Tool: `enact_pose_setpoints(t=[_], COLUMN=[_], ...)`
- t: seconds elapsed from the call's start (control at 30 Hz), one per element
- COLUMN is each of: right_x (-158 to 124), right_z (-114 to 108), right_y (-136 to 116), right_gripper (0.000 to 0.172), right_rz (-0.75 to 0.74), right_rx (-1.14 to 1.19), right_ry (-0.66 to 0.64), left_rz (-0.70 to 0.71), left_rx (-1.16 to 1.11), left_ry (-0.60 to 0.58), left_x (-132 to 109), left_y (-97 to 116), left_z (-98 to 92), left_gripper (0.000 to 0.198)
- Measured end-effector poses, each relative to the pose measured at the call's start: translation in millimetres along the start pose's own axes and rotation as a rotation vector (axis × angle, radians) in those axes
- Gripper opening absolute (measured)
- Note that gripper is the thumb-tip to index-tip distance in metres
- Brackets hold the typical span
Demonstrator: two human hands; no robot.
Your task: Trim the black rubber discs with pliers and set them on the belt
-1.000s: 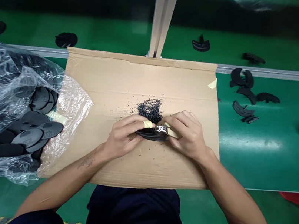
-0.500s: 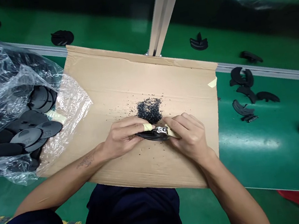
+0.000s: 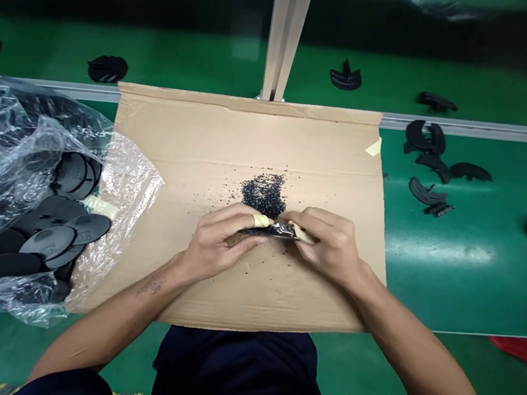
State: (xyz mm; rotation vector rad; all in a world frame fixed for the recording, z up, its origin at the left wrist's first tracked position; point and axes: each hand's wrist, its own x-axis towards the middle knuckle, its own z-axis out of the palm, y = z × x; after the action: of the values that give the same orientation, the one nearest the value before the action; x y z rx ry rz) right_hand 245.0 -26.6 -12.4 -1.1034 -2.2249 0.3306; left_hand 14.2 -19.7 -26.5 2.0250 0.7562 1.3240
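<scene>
My left hand (image 3: 223,240) is closed around the left side of a black disc-shaped plastic part (image 3: 264,230), with a strip of yellow tape round one finger. My right hand (image 3: 327,241) grips a pair of nippers (image 3: 286,228) with a silver head and pale yellow handles. The nippers' head lies against the part's edge; its jaw tips are hard to make out. Just beyond both hands, a heap of small black trimmings (image 3: 264,196) is spread on a cardboard sheet (image 3: 214,132).
On the left, a clear plastic bag (image 3: 44,138) holds many black discs (image 3: 47,242). Several curved black parts (image 3: 425,137) rest on the green table (image 3: 455,287) at right. A metal post (image 3: 290,28) rises behind the cardboard. Other black parts (image 3: 346,76) lie beyond the rail.
The black part has tilted, so its face shows less and it appears thinner. My right hand has shifted slightly left and down with the nippers.
</scene>
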Motion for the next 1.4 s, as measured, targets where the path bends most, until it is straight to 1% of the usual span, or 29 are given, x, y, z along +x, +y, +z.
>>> enact_pose_setpoints(t=[0.07, 0.17, 0.3, 0.37, 0.43, 0.57, 0.67, 0.77, 0.83, 0.9, 0.97, 1.0, 1.1, 1.13, 1.2, 1.23, 1.27, 1.33, 1.4], right_x=[0.1, 0.6, 2.9, 4.0, 4.5, 3.5, 2.2, 2.1, 3.1, 4.7, 6.0, 6.2, 5.5, 5.0, 4.1, 3.8, 3.7, 3.8, 4.3], right_z=[0.4, 1.7, 2.4, 1.2, -0.6, -1.4, 1.0, 1.4, -0.1, -1.8, -2.2, -1.7, 1.3, 2.3, 3.5, 3.7, 3.6, 3.1, 2.9], right_y=[2.5, 7.8, 11.6, 12.3, 13.0, 12.9, 11.7, 13.5, 16.2, 17.4, 15.0, 12.3, 2.7, 0.2, -2.5, -2.8, -2.7, -1.8, -0.7], right_gripper=[0.023, 0.024, 0.017, 0.016, 0.019, 0.027, 0.03, 0.028, 0.025, 0.023, 0.022, 0.02, 0.011, 0.012, 0.015, 0.014, 0.013, 0.012, 0.013], right_rz=[0.026, 0.008, -0.077, -0.092, -0.074, -0.035, -0.073, -0.043, 0.011, 0.039, 0.004, -0.029, -0.114, -0.125, -0.139, -0.149, -0.16, -0.195, -0.23], right_rx=[0.022, -0.137, -0.325, -0.358, -0.372, -0.384, -0.374, -0.348, -0.255, -0.086, 0.072, 0.114, 0.088, 0.059, 0.02, 0.009, -0.001, -0.019, -0.028], right_ry=[0.004, 0.025, 0.039, 0.06, 0.071, 0.037, -0.002, 0.021, 0.051, 0.064, 0.058, 0.054, 0.063, 0.076, 0.107, 0.121, 0.134, 0.141, 0.132], left_rz=[0.004, 0.03, 0.002, -0.001, 0.008, 0.056, 0.061, 0.045, 0.038, 0.03, 0.028, 0.032, 0.052, 0.062, 0.064, 0.049, 0.024, -0.047, -0.102], left_rx=[0.014, 0.032, 0.11, 0.16, 0.19, 0.186, 0.227, 0.271, 0.272, 0.274, 0.265, 0.252, 0.187, 0.158, 0.093, 0.065, 0.047, 0.048, 0.075], left_ry=[-0.013, -0.035, -0.074, -0.067, -0.057, -0.076, -0.123, -0.105, -0.06, -0.028, -0.025, -0.03, -0.066, -0.083, -0.115, -0.126, -0.135, -0.165, -0.226], left_x=[1.2, 1.7, 1.4, 2.0, 3.2, 5.0, 4.6, 3.2, 2.2, 1.2, 0.4, 0.1, 0.2, 0.7, 2.5, 3.8, 5.3, 9.0, 14.2], left_y=[1.1, 2.3, 0.3, -1.6, -2.8, -1.4, 0.1, -1.9, -4.7, -7.2, -8.2, -8.2, -7.7, -7.8, -8.4, -8.6, -8.3, -6.0, -1.7], left_z=[-0.9, -1.5, -2.9, -4.3, -5.5, -4.0, -1.0, -0.6, -1.5, -1.7, -0.6, 0.3, 1.4, 0.8, -1.5, -2.9, -4.3, -7.0, -11.3], left_gripper=[0.019, 0.02, 0.026, 0.03, 0.032, 0.029, 0.026, 0.025, 0.026, 0.028, 0.027, 0.026, 0.02, 0.026, 0.049, 0.054, 0.053, 0.037, 0.022])
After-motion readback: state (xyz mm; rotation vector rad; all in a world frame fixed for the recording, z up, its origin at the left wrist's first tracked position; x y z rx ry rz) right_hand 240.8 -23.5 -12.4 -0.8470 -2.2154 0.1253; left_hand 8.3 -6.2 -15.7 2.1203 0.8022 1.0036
